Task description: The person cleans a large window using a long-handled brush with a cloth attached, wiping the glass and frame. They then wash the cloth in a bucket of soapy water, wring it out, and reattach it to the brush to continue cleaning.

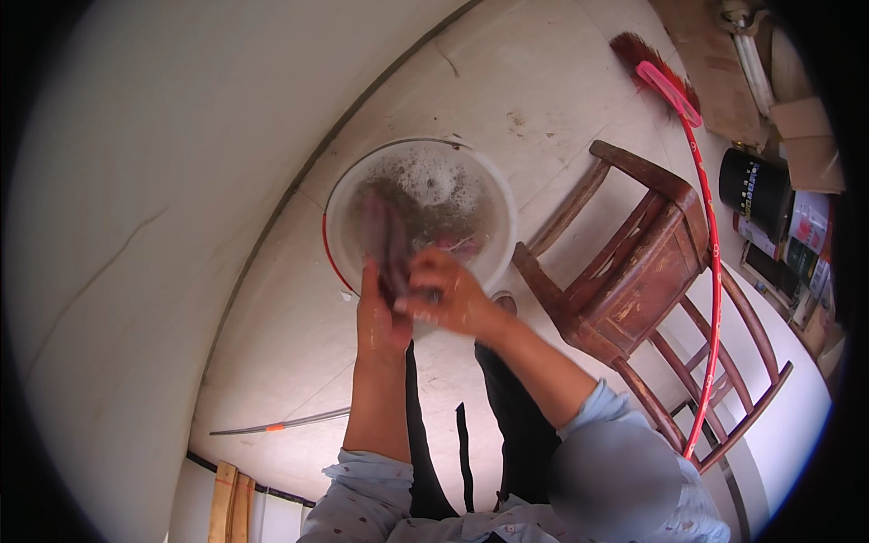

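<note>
My left hand [381,319] holds a long, dark purplish wet item [387,234], perhaps cloth; motion blur hides its exact kind. It hangs over the near left part of a white basin [506,224]. At the item's near end is my right hand [445,292], with bent fingers touching or very close to it; blur hides whether it grips. Murky water with suds [431,173] fills the basin, and a pinkish-red thing [448,242] lies partly in the water.
A worn wooden chair [624,285] lies on its side to the right, a red-handled broom [713,271] along it. Boxes and a black container [753,190] stand at the far right. A wall [170,170] rises on the left; thin rods [285,424] lie on the floor.
</note>
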### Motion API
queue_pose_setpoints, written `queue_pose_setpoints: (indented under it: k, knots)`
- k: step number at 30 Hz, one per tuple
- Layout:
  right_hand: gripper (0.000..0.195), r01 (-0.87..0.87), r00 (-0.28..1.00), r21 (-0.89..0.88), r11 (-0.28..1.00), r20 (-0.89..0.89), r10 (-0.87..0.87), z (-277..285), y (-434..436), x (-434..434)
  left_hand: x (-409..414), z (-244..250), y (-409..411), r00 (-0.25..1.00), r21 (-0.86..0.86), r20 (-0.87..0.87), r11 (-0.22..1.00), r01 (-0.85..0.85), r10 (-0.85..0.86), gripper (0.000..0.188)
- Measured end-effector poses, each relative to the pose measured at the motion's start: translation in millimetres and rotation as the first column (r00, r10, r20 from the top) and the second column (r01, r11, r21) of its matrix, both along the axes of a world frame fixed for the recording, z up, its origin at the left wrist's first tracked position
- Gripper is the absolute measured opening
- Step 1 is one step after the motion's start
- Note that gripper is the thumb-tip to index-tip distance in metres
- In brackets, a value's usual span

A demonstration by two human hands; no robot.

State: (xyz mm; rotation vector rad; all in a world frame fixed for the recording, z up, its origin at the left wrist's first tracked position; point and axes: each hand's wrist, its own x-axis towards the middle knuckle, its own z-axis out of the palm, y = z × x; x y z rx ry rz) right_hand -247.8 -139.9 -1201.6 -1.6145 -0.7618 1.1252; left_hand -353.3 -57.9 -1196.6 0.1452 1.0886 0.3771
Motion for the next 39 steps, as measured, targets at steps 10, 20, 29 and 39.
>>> queue_pose_setpoints:
  k: [10,20,29,39]
  knots:
    - [0.023,0.145,0.949,0.071,0.987,0.271,-0.159,39.6,24.4,-31.8,3.7,-0.2,-10.8,0.971,-0.028,0.224,0.996,-0.079,0.083,0.046]
    - [0.021,0.374,0.748,-0.158,0.914,0.633,-0.197,-78.7,44.8,-14.3,-2.2,-0.2,-12.2,0.992,-0.024,-0.124,1.0,0.004,-0.007,0.054]
    - [0.029,0.208,0.814,-0.24,0.948,0.581,-0.032,-104.3,15.0,56.9,-13.8,8.1,-1.5,0.961,-0.038,-0.269,0.996,-0.076,0.064,0.063]
    - [0.026,0.155,0.911,-0.405,0.901,-0.295,-0.289,-107.5,14.3,27.4,-10.3,7.5,-6.0,0.952,-0.052,-0.306,0.999,-0.005,-0.011,0.062]
